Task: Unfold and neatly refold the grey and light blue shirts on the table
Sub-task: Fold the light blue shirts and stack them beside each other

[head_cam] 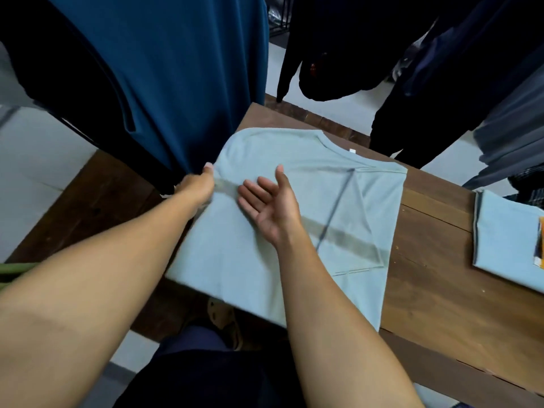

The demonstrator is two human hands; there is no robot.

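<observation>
While the pale grey-blue shirt (294, 260) lies spread on the wooden counter (435, 290), both hands are at its left half. The shirt's collar, with a small white label (351, 150), points to the far side. Its right side is folded inward over the body, and its near hem hangs over the counter's near edge. A darker greyish band (338, 235) runs across the cloth from its left edge towards its right.

The left hand (201, 184) is at the shirt's left edge, fingers curled round the fabric and thumb on top, pinching the cloth there. The right hand (270, 209) is just right of it, over the middle of the shirt, with the palm turned up and the fingers spread and nearly straight; it holds nothing. Whether it touches the cloth I cannot tell.

Well to the right of the shirt, on the same counter, lies a folded light blue shirt (506, 242), apart from it, with a strip of orange at its right border. Beyond the shirt's far left corner hangs a teal garment (164, 69), its lower edge close to the left hand. Dark clothes (412, 107) hang beyond the shirt's far right side.
</observation>
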